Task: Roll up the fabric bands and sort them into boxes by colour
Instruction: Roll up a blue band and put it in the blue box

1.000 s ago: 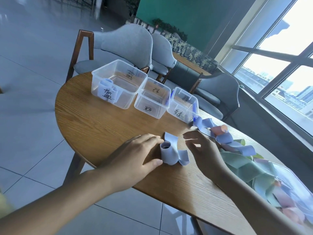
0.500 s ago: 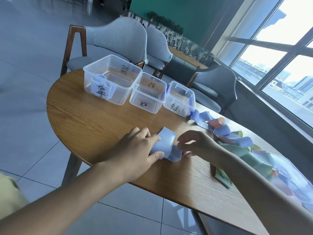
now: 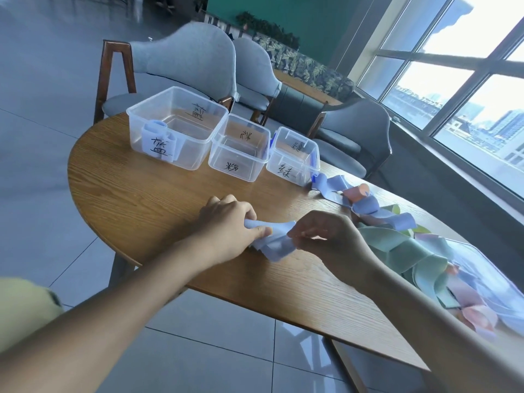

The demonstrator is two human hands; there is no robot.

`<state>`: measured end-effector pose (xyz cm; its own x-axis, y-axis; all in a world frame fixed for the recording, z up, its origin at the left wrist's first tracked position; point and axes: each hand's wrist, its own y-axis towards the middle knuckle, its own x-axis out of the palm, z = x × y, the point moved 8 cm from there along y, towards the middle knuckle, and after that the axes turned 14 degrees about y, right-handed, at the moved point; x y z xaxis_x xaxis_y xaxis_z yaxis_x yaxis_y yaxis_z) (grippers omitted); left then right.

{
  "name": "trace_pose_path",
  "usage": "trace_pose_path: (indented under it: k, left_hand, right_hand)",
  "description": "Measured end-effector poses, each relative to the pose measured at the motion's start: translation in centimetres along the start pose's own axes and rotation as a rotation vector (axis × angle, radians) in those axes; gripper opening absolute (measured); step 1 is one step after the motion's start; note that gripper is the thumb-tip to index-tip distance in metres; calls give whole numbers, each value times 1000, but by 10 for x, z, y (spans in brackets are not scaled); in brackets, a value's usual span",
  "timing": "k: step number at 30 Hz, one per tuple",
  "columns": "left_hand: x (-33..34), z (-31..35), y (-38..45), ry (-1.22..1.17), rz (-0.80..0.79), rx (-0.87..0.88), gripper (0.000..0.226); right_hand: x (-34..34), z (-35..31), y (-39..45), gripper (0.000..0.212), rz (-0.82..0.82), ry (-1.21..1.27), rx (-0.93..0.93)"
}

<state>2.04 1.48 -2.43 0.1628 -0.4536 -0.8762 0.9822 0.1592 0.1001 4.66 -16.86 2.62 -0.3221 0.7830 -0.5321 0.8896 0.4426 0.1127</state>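
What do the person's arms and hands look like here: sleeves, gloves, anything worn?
Both forearms are bare from the frame edge to the wrist. The left hand and right hand have no gloves, and no rings, watch or bands are visible. Nails look short and unpainted. The only clothing in sight is a blurred pale yellow piece of fabric at the lower left corner, probably a short sleeve or shirt.

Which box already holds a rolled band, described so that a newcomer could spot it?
On the round wooden table, three clear plastic boxes stand in a row at the far side. It is the largest box, at the left end of the row. It alone holds a pale blue roll, against its near wall.
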Motion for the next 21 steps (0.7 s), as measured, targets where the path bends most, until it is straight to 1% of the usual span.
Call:
trace_pose_path:
  k: [2, 5, 7, 9, 11, 13, 15, 18, 21]
  left_hand:
    - [2, 1, 1, 35, -25, -4, 33]
    - [0, 4, 2, -12, 14, 9, 24]
    - [-2, 4, 4, -119, 71, 4, 17]
    - [-7, 2, 5, -267, 156, -18, 12]
    - [-14, -1, 5, -404, 236, -38, 10]
    - [-22, -4, 4, -559, 285, -53, 8]
    - [-27, -5, 3, -728, 281, -49, 8]
    - [-25, -8, 5, -958, 205, -68, 13]
    - [-23, -9, 7, -1165, 155, -81, 21]
  right_hand:
    - [0, -5, -3, 11, -7, 18, -21]
    - [-4, -4, -7, 16, -33, -5, -2]
    - [-5, 0, -12, 22, -40, -15, 14]
    - [-6, 6, -18, 27, -11, 27, 34]
    - [-6, 9, -23, 24, 47, 62, 24]
    - [-8, 8, -25, 16, 104, 63, -4]
    - [-12, 9, -25, 13, 156, 61, -14]
    - [-19, 18, -24, 15, 218, 81, 1]
    - [-24, 29, -23, 17, 272, 318, 32]
